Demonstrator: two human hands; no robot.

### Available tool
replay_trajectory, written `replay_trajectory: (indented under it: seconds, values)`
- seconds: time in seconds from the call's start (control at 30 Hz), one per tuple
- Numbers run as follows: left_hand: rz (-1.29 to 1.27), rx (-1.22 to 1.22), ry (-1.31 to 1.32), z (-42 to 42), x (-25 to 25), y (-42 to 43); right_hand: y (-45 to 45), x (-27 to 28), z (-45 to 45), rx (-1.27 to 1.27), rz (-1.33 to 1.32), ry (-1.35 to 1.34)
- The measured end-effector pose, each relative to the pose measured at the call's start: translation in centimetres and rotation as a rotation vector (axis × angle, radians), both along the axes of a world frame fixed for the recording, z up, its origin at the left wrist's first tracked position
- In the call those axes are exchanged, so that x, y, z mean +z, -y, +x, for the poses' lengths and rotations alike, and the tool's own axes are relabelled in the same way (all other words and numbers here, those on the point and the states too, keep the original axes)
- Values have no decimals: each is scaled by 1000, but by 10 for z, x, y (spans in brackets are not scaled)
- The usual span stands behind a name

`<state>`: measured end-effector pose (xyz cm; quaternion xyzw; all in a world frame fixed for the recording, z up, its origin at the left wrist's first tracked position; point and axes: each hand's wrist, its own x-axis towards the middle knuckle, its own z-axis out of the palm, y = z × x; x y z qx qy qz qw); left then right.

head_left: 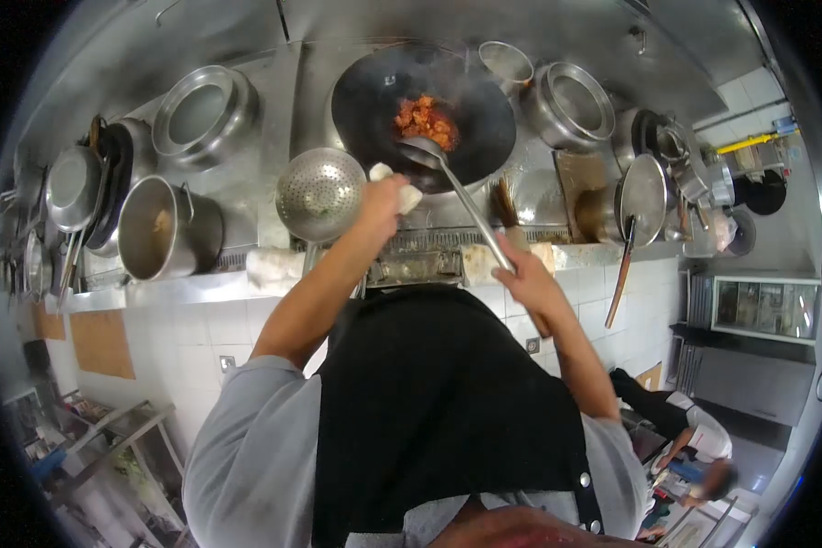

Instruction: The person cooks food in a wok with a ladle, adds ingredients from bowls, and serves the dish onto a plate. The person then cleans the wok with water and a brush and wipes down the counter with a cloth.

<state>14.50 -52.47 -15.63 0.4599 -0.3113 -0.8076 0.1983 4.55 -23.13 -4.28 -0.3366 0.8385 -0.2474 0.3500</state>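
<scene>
A large black wok (365,110) sits on the stove, with reddish-brown food pieces (425,121) at its middle and steam above. My left hand (386,203) is closed around a folded white cloth (409,196) at the wok's near rim. With my right hand (528,281) I grip the long handle of a metal ladle (466,201); its bowl rests low in the wok, just beside the food. Left of my left hand lies a round perforated strainer (320,194). A brush with dark bristles (503,201) stands near the ladle handle.
A tall steel pot (146,228) and stacked metal bowls (169,119) stand on the left. More steel basins (571,100), a fine mesh strainer (505,62) and a wooden-handled pan (644,196) are on the right. Another person (703,434) bends over at the lower right.
</scene>
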Motion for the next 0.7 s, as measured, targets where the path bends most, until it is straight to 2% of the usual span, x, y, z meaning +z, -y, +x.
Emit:
replay_trajectory:
  seconds: [0.07,0.13,0.17,0.2,0.27,0.3,0.37,0.43,0.5,0.57,0.63,0.7]
  values:
    - [-9,3,-32,0,-22,10,18,-31,-19,178,5,-339]
    - [-84,-25,-38,3,-57,25,53,-35,-20,81,119,-393]
    - [-108,-30,-68,22,-52,17,65,-35,-26,33,175,-424]
    - [-131,-30,-99,45,-45,2,64,-59,-33,-42,41,-454]
    - [-225,-21,-30,88,-23,-27,46,-55,-23,-19,-237,-444]
    - [-145,-23,74,104,-34,-33,32,-54,-12,-3,-367,-429]
    - [-152,53,-8,109,-10,-43,6,-12,13,-51,-266,-80]
    - [-74,74,-8,83,35,-30,-9,37,31,-125,-100,263]
    - [-68,-64,-158,50,13,3,-11,45,39,-133,11,378]
    - [-28,-94,-88,11,-23,27,6,24,20,-68,35,244]
    - [-93,-129,-85,9,-46,37,19,-52,-11,223,-375,-502]
    - [-172,-93,-167,31,-63,23,47,-48,-15,86,-138,-514]
